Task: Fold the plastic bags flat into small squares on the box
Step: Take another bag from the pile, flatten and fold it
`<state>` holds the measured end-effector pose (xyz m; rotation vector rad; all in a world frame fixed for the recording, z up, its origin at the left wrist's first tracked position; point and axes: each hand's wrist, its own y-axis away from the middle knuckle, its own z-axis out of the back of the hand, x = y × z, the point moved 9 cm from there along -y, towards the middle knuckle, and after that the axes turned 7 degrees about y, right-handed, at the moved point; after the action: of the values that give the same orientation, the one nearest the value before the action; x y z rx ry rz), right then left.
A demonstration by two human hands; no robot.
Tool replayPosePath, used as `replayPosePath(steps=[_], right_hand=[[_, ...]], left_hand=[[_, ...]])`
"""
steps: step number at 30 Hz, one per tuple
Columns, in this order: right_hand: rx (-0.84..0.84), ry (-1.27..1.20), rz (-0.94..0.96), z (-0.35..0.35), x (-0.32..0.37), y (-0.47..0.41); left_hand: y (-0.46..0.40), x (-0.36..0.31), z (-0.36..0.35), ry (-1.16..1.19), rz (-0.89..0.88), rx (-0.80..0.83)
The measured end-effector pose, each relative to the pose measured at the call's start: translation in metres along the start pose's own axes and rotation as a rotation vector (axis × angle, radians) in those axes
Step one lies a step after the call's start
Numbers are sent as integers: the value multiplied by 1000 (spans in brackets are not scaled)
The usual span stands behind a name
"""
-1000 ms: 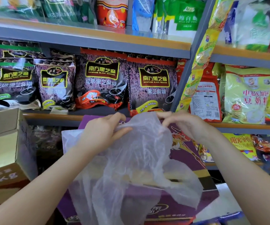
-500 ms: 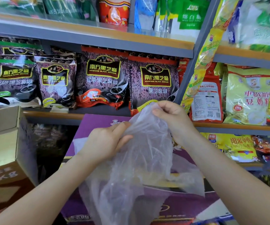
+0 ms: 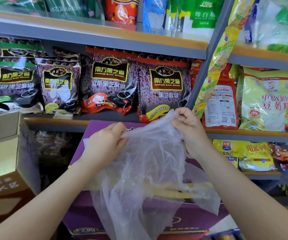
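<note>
We hold a clear, crumpled plastic bag (image 3: 145,174) up in front of us, above the purple box (image 3: 157,220) that stands below the shelves; the bag's upper edge runs between our two hands, lower at the left and higher at the right, and the rest of the film hangs down loose and wrinkled over the box top, its lowest folds reaching past the box's front edge in the view; whether the film touches the box we cannot tell. Our left hand (image 3: 105,144) has its fingers curled, and it pinches the left end of the bag's edge between thumb and fingers, the film emerging just to the right of the fingertips. Our right hand (image 3: 187,125) is raised a little higher; its fingers are bent and clenched on the other end of the edge, with the plastic gathered at the fingertips and draping down across the palm side and the wrist. The two hands are near each other but apart, with a short stretch of taut film between them.

Behind the hands, dark purple sesame packets (image 3: 164,87) stand in a row on a grey shelf (image 3: 88,38); yellow packets (image 3: 264,99) fill the shelves to the right; a brown cardboard carton (image 3: 6,163) sits at our left, beside the purple box.
</note>
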<state>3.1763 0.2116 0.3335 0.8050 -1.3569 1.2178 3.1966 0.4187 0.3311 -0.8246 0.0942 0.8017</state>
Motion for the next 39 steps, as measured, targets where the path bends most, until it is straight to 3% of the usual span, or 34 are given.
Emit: replayPosePath(steps=[2,4,8,10,13,15,19,22,25,28,32,35,39], right_hand=[[46,33,41,-3,5,1],[93,101,114,-12,15,4],[154,240,279,-31,35,13],[172,300,320,-33,38,15],[299,394,217,-34,22,19],[411,600,152,-36,4,25],[481,1000,101,-25,-17,21],[467,1148,75,-11,-23,5],[371,1057,57,2,-24,-5],[344,827,12,-3,-27,-5],[307,681,57,-12,-14,-7],[250,661,95,0,2,-5],[239,912,210,15,8,16]], left_hand=[[-1,11,-16,162,169,182],[-7,-1,-22,363,209,240],[-26,-40,-17,544,129,145],[-29,-45,-16,500,114,82],[-26,-35,-15,482,149,41],[-24,-26,-9,398,149,6],[-22,-6,5,135,157,-49],[-17,26,8,-31,281,-61],[-7,53,-3,-194,401,39],[-15,35,-9,-343,186,27],[-27,-41,-33,-219,-392,85],[-34,-49,-49,-354,-377,195],[-35,-17,-85,-336,-221,330]])
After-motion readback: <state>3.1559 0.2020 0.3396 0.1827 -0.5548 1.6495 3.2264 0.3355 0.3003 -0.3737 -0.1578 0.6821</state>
